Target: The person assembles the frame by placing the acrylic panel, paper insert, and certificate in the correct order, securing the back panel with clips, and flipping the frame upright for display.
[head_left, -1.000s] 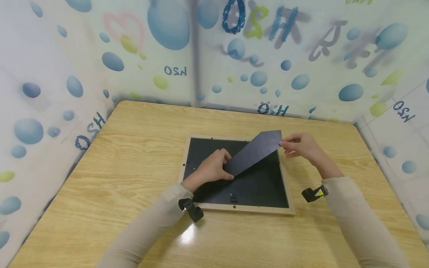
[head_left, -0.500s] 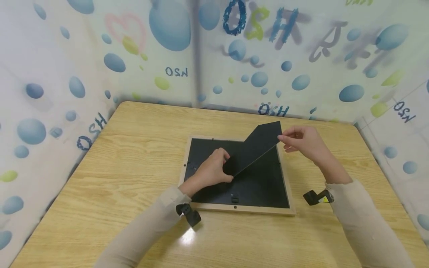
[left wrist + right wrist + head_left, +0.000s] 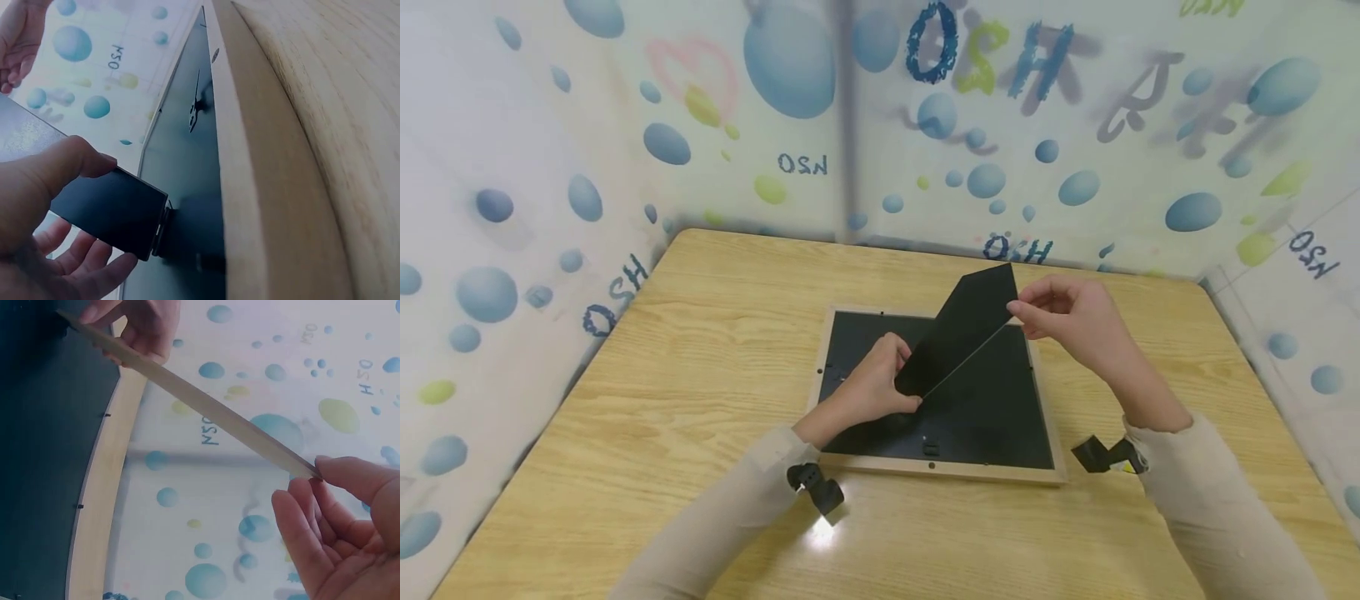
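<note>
A picture frame (image 3: 880,464) with a pale wood border lies face down, its black backing (image 3: 992,417) upward. From the backing rises a black easel stand (image 3: 976,312), tilted up toward the right. My left hand (image 3: 872,385) grips the stand low down, thumb on one side and fingers on the other, close to the hinge (image 3: 161,230) seen in the left wrist view. My right hand (image 3: 1078,327) pinches the edge of the stand's free end between thumb and fingers. The right wrist view shows the stand (image 3: 206,406) edge-on, spanning both hands.
The frame rests on a wood-grain table (image 3: 700,333). A metal hanger (image 3: 195,112) stands out from the backing, and small dark tabs line the border. Patterned white sheets (image 3: 880,108) enclose the table at the back and sides. Each wrist carries a black camera (image 3: 820,490).
The stand's free end has risen and swung slightly left, steepening its angle to the backing. My right hand has moved up and left with it, while my left hand has stayed near the hinge.
</note>
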The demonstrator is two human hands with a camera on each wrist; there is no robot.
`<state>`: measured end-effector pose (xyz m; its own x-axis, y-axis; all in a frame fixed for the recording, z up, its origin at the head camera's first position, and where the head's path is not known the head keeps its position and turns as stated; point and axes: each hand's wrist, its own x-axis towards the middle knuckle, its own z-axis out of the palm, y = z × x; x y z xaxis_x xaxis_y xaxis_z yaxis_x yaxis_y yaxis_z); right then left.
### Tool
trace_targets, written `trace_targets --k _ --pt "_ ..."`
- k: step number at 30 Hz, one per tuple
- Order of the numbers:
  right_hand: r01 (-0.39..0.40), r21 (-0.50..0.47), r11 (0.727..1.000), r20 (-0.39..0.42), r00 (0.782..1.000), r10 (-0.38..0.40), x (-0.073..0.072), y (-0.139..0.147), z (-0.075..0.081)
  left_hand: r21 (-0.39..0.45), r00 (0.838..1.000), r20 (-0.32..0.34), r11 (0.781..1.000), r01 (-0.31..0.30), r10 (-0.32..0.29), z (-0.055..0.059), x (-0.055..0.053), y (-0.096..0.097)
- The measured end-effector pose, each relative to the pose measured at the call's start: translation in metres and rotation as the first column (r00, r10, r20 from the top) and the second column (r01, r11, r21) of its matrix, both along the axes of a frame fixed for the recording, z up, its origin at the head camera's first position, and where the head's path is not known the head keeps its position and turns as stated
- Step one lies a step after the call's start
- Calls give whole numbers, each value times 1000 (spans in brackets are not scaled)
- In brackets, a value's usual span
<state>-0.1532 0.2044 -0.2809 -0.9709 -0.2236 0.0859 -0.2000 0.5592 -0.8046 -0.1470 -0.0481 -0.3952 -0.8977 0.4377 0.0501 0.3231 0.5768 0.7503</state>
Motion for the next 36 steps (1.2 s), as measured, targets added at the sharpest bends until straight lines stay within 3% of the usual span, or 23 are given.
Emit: trace_targets --k 10,23,36 --pt "2 55 998 -96 995 3 4 -5 2 32 1000 -29 999 13 -12 -2 1 -3" --pt "-30 15 999 -25 999 30 1 11 -3 12 1000 -20 1000 -9 9 -2 2 -3" --pt "-52 21 998 -12 999 53 5 19 -7 21 1000 -12 1000 -3 3 -1 6 -9"
